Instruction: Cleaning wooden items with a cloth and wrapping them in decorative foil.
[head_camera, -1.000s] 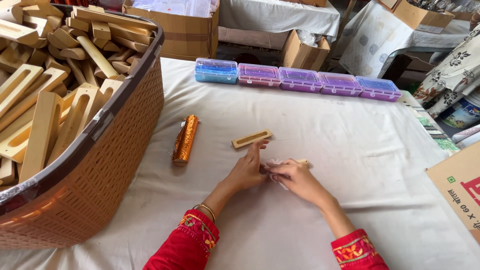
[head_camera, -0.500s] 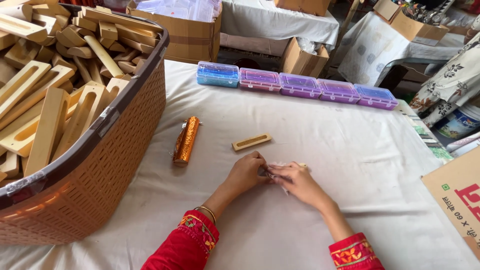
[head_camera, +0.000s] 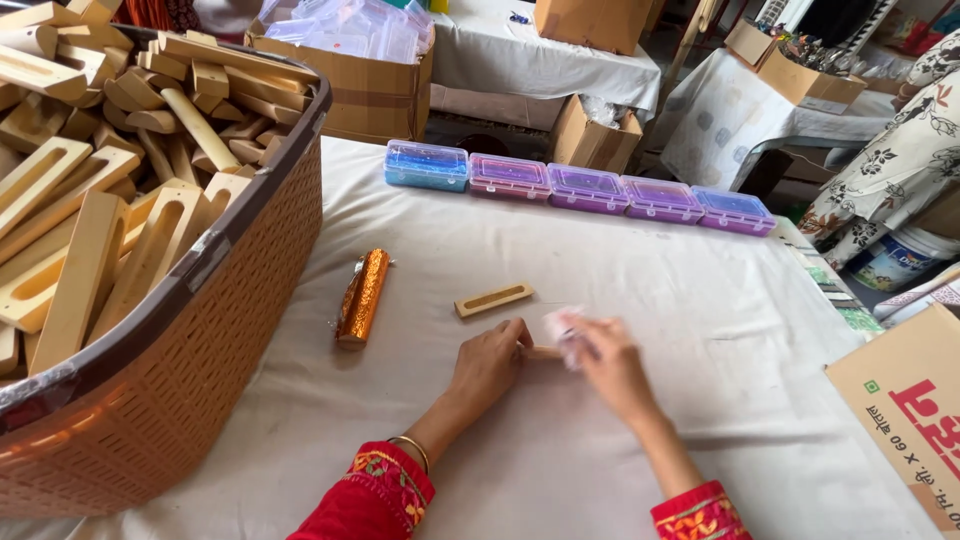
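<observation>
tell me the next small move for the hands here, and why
Probably keep both hands together and finish working the pale scrap onto the small wooden piece: the left hand pinches that piece, the right hand holds the scrap against it, blurred.

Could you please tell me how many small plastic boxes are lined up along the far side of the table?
5, in one row on the table: a blue box at the left end, then four purple boxes running right. None looks hidden.

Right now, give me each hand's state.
Left hand: fingers closed on small wooden piece.
Right hand: fingers pinch a pale, blurred scrap against that piece.
</observation>
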